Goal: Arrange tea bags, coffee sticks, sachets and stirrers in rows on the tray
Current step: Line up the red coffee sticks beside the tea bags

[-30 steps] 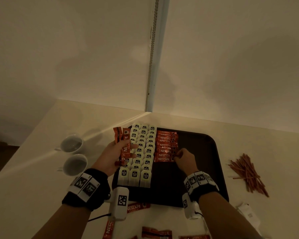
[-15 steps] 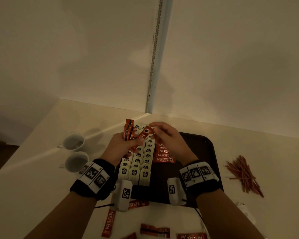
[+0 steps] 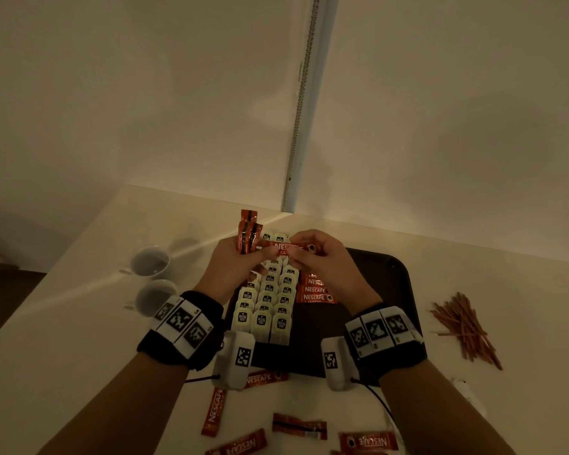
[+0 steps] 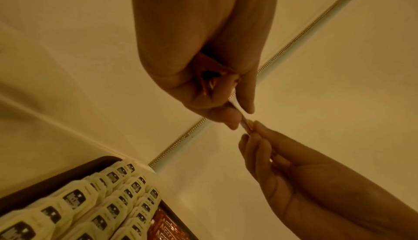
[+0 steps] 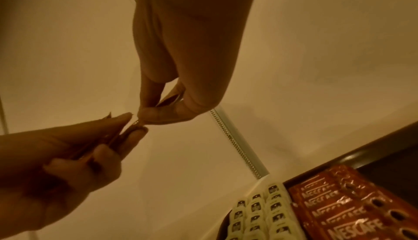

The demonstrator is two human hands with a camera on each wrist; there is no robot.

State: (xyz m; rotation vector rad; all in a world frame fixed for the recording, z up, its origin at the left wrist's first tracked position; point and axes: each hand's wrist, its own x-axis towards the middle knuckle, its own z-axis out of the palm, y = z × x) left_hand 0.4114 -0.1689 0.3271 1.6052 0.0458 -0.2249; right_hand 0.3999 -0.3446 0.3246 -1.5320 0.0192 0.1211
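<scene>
On the dim, pale surface [image 3: 79, 323], the right hand [image 3: 322, 264] pinches one coffee stick [image 3: 284, 248] from the bundle [image 3: 248, 234] grasped by the left hand [image 3: 234, 267], above the tea bags [image 3: 266, 307] rowed on the tray [image 3: 385, 290].

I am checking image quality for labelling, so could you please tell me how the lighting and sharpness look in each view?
Head view: dim, warm light, soft shadows on the wall; tray nearly black, lettering on the coffee stick readable. Left wrist view: amber cast, left hand close and soft. Right wrist view: same cast, right hand blurred, coffee sticks sharper.
</scene>
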